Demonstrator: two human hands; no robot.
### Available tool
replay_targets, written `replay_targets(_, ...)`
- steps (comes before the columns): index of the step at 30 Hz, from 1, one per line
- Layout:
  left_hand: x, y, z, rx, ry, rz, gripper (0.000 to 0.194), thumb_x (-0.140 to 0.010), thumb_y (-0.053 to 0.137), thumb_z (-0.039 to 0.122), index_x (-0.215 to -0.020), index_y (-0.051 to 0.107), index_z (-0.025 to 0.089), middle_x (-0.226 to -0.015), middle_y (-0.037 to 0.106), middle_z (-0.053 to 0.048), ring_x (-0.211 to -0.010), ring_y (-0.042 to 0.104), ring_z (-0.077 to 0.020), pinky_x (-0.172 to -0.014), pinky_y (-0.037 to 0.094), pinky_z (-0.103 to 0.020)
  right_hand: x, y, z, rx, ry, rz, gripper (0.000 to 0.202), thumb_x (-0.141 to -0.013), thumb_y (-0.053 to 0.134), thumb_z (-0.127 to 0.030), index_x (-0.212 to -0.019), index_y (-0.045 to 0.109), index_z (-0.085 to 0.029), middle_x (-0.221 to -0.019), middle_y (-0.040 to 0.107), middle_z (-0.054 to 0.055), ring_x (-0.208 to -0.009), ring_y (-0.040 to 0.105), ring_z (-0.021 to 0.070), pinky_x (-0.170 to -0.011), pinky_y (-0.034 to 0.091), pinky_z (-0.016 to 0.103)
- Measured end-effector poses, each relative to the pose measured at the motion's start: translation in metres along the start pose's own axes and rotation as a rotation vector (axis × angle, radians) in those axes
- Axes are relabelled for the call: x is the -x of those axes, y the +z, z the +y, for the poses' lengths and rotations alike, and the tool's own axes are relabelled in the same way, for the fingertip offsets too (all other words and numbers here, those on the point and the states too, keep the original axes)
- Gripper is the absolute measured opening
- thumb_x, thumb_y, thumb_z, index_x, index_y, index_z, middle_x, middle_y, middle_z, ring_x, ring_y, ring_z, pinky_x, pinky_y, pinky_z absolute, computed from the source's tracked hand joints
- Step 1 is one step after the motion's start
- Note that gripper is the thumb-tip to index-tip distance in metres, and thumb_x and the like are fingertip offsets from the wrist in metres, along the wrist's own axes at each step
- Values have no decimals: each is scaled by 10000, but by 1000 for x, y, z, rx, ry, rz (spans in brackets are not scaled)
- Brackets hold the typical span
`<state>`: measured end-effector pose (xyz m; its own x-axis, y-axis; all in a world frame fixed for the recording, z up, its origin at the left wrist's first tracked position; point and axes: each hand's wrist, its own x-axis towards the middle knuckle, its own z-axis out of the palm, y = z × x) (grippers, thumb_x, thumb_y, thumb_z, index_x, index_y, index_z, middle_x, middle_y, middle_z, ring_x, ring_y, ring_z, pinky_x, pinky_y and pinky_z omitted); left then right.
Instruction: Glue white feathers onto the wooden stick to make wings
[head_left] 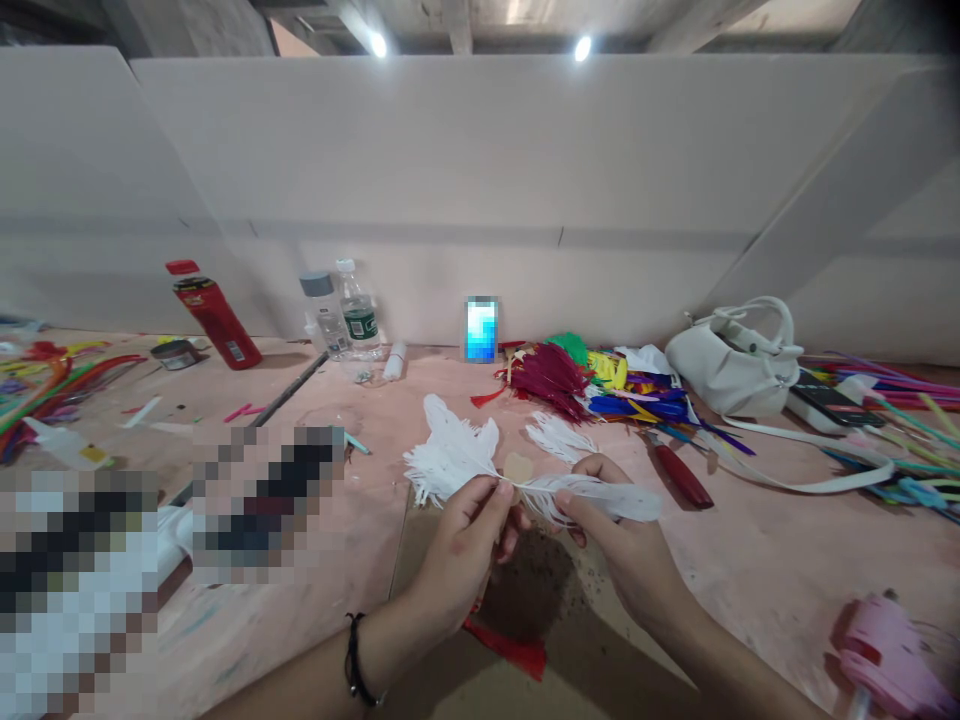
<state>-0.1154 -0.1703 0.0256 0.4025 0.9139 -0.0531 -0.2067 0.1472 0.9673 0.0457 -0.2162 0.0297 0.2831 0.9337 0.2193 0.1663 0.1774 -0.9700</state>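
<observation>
A white feather (619, 494) is stretched sideways between my two hands. My left hand (474, 525) pinches its thin quill end between thumb and fingertips. Along the feather's vane, my right hand (600, 505) is closed with thumb and fingers. Just behind my left hand lies a fluffy bunch of white feathers (450, 448), and a smaller white tuft (561, 436) is beyond my right hand. Under both hands is a brown board (427, 560). Something red and feathery (510, 648) shows below my left hand, partly hidden by it.
Coloured feathers (547, 378) are heaped at the back, left of a white handbag (739, 360). A red-handled tool (682, 478) lies to the right, a pink glue gun (889, 650) nearer. Bottles (360, 320) and a lit phone screen (481, 330) stand along the white partition.
</observation>
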Motion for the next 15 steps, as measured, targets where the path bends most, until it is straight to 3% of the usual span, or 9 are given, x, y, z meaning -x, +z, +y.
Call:
replay_targets(3,1,0,1,-24,3,6,318,-932,613,433,-755,598,169,-651,595,18,-513,453,-78,-482,329,-181,3,4,-12,-86,29,-73,257,-899,630,-433,-787,503,-240,-658,546,-43,-589,487,148,-561,387,257)
replay_targets(9,4,0,-1,-57,12,-5,336,-930,619,443,-729,625,174,-636,585,15,-546,467,-96,-508,347,-193,9,7,-26,67,13,-153,233,-904,608,-447,-820,600,-230,-736,628,-3,-646,562,174,-621,462,273)
replay_targets(15,7,2,1,-81,7,-24,365,-925,621,472,-713,636,176,-614,559,19,-535,457,-97,-508,336,-203,7,7,-34,266,16,-96,316,-905,561,-505,-721,636,-258,-635,617,8,-626,604,212,-610,491,302)
